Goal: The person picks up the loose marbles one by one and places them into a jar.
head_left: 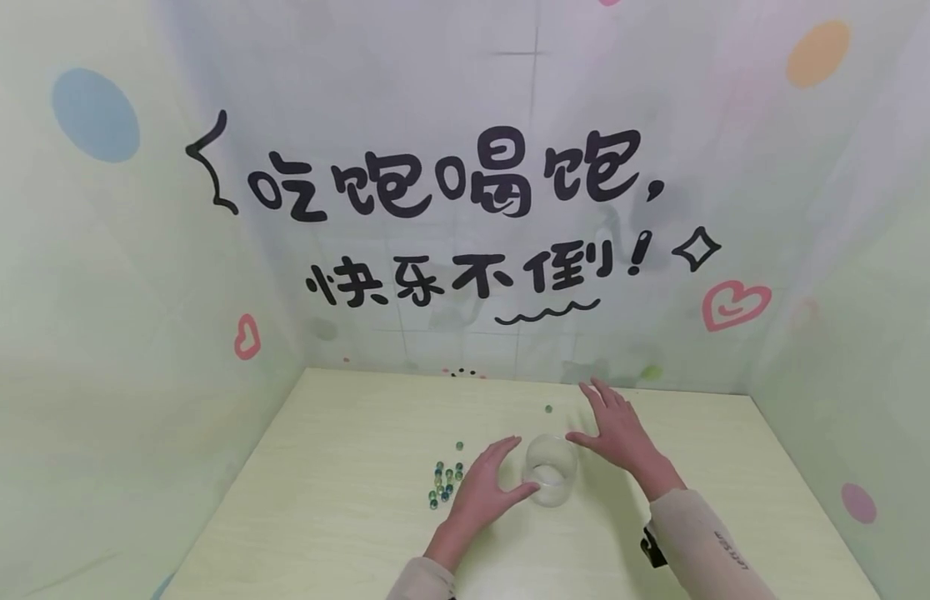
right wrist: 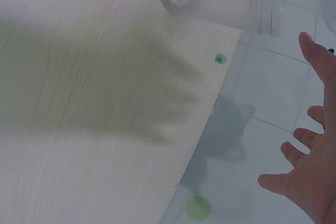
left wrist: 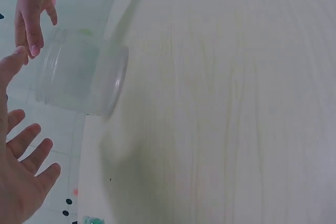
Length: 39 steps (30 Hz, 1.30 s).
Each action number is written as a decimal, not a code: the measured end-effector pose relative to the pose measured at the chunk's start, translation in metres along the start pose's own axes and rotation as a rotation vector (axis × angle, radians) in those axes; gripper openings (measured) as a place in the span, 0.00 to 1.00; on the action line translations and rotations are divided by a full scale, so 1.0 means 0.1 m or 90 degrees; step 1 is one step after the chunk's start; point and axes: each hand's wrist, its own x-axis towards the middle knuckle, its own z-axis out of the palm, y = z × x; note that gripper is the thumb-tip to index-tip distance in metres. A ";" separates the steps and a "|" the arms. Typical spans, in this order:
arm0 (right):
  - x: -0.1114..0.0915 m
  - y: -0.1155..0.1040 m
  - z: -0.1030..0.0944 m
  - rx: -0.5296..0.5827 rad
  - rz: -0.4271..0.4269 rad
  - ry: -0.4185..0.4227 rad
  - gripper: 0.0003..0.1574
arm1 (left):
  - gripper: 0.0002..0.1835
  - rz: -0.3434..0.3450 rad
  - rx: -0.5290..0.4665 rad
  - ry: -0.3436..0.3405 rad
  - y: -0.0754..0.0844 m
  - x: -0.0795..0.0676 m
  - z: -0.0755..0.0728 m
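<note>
A clear, colourless jar (head_left: 551, 467) stands upright on the table, with its ribbed neck plain in the right wrist view. On its left, my left hand (head_left: 483, 492) has its fingers spread and the thumb overlapping the jar's near side in the head view. The left wrist view shows that hand (left wrist: 26, 182) apart from the jar (left wrist: 79, 74). My right hand (head_left: 618, 429) hovers at the jar's upper right with straight, parted fingers, holding nothing. Green and blue glass marbles (head_left: 448, 474) lie clustered left of my left hand. One green marble (right wrist: 221, 59) sits behind the jar.
The pale wood-grain table (head_left: 322, 500) ends at a printed cloth backdrop (head_left: 465, 100) at the back, and more cloth hangs on both sides. A single marble (head_left: 460, 446) lies slightly behind the cluster. Something black (head_left: 652, 550) shows at the right sleeve.
</note>
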 end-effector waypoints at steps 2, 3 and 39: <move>-0.01 0.00 0.01 0.001 -0.003 0.003 0.55 | 0.42 -0.016 -0.013 -0.007 0.00 0.00 0.04; -0.01 0.01 0.02 0.002 -0.003 0.004 0.55 | 0.43 -0.025 -0.019 -0.012 0.00 0.01 0.06; 0.02 -0.06 0.17 0.053 0.030 -0.005 0.51 | 0.54 -0.118 -0.141 0.057 0.00 0.07 0.64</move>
